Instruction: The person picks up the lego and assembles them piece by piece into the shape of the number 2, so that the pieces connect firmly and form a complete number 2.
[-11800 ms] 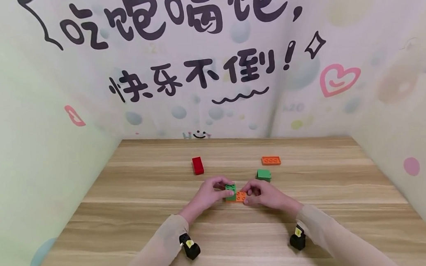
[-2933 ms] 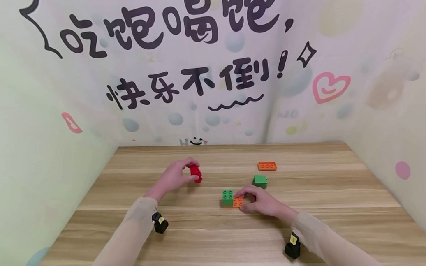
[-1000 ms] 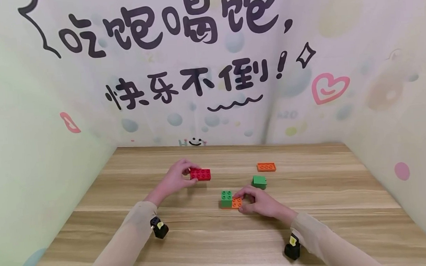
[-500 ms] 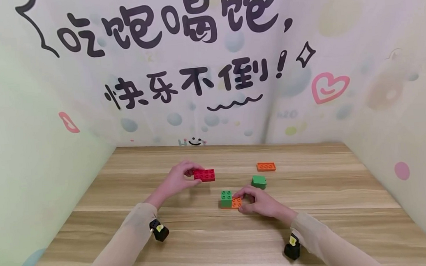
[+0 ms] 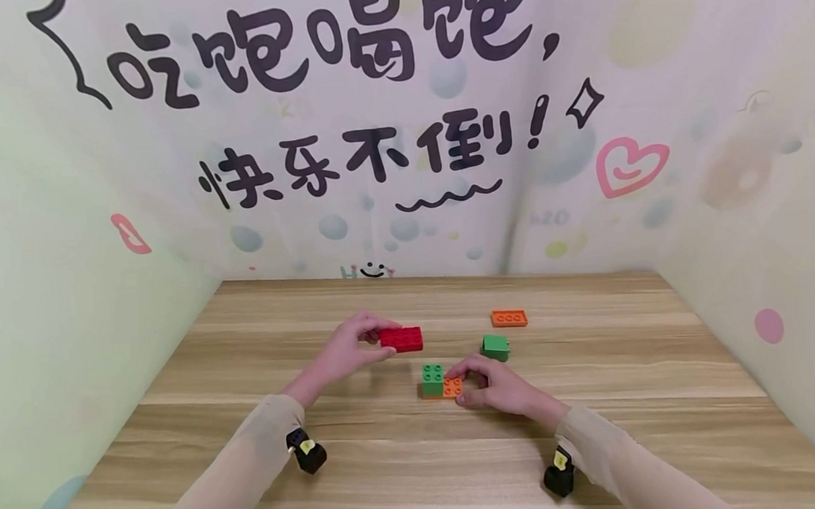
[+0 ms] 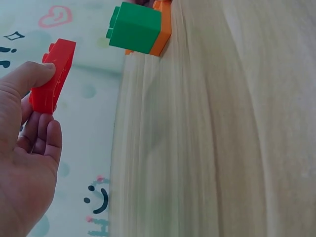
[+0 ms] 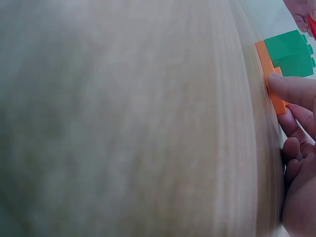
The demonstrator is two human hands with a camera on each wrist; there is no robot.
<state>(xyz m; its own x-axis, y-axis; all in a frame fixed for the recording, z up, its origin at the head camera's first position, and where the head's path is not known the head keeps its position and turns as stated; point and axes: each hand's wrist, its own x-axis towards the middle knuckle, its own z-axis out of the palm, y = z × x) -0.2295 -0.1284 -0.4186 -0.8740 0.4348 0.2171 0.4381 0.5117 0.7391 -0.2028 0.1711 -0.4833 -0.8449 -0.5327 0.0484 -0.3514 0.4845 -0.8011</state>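
A long red building brick (image 5: 402, 339) is pinched between the thumb and fingers of my left hand (image 5: 354, 343), studs on its upper side. In the left wrist view the red brick (image 6: 53, 76) is held off the table. To the right and nearer stands a green brick (image 5: 433, 380), joined onto one end of a flat orange brick (image 5: 453, 387). My right hand (image 5: 491, 387) pinches the orange brick's free end between thumb and fingers. In the right wrist view the thumb lies along the edge of the orange brick (image 7: 270, 79).
Behind my right hand a second green brick (image 5: 495, 348) lies on its side. Farther back a second flat orange brick (image 5: 509, 318) lies with its hollow underside up. The wooden table (image 5: 423, 474) meets a printed cloth wall (image 5: 434, 229) at the back.
My left hand has picked up the red brick, turned it crosswise, and moved it right and nearer, towards the joined bricks. The right hand stays at the orange brick.
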